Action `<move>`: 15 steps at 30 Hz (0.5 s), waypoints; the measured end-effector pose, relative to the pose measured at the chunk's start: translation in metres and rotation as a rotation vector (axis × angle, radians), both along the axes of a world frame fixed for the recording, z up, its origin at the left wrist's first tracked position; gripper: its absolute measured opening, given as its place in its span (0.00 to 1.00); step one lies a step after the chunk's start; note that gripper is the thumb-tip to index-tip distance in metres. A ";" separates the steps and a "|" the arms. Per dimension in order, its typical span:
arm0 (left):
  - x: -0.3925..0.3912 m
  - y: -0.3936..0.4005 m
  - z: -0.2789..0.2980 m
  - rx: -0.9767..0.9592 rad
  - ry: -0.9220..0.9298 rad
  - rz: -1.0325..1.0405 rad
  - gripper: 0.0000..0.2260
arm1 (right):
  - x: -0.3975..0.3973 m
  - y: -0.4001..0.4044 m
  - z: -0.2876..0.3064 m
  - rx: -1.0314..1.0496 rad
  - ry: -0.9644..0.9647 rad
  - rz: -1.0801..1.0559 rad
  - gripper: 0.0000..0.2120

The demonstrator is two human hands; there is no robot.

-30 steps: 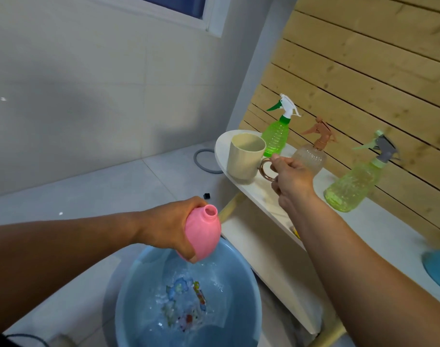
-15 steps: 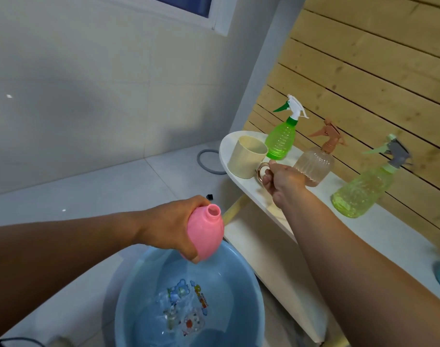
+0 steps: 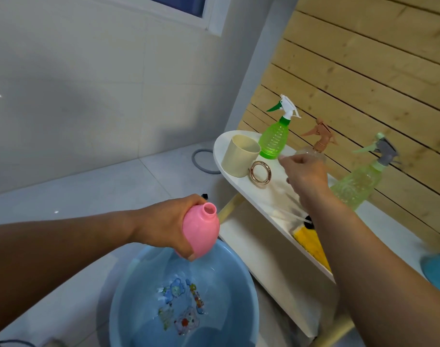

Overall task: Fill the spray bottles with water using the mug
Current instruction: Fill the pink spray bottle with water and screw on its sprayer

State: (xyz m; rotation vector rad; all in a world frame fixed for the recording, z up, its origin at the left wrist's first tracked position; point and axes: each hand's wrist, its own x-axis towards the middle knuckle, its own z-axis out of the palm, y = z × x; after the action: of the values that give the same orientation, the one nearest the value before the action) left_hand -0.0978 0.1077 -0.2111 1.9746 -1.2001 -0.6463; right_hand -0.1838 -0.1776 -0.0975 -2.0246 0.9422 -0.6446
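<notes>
The left hand (image 3: 164, 226) is wrapped around a pink bottle (image 3: 201, 231), which has no spray head on it; its open neck tilts up toward 1 o'clock. The bottle hangs above the far rim of a blue basin (image 3: 139, 284) that holds water, with a cartoon print showing on its bottom.

The right hand (image 3: 306, 174) hovers over the white desk (image 3: 239, 186) with its fingers loosely curled and nothing in them. It is just to the 3 o'clock side of the mug (image 3: 242, 159), a cream cup whose gold ring handle (image 3: 260, 174) faces the hand without touching it. The mug stands upright near the rounded end of the desk.

At 1 o'clock from the mug, close behind it, stands a bright green spray bottle (image 3: 274, 139) with a white and green trigger. Next along toward 3 o'clock is a clear bottle with a brown trigger (image 3: 321, 136), its body mostly hidden behind the right hand. Farther toward 3 o'clock stands a pale green bottle (image 3: 356, 184) with a grey trigger, partly blurred. All three stand against a wooden slat wall (image 3: 364, 71).

On the desk under the right forearm lie a thin white tube (image 3: 284, 212) and something yellow (image 3: 309, 242); what it is cannot be told.
</notes>
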 end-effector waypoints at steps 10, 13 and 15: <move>-0.017 -0.026 0.004 -0.045 0.051 0.040 0.42 | -0.085 -0.044 -0.010 -0.396 0.685 -0.148 0.20; -0.021 -0.035 0.004 -0.063 0.056 0.045 0.43 | -0.096 -0.051 -0.023 -0.304 0.748 -0.126 0.33; -0.023 -0.039 0.003 -0.067 0.063 0.050 0.43 | -0.099 -0.050 -0.030 -0.197 0.718 -0.104 0.34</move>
State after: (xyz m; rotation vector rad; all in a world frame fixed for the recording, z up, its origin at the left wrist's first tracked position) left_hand -0.1205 0.0685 -0.2082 1.9080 -1.1172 -0.6305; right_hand -0.2832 -0.2279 -0.1277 -2.4494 1.4407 -0.0357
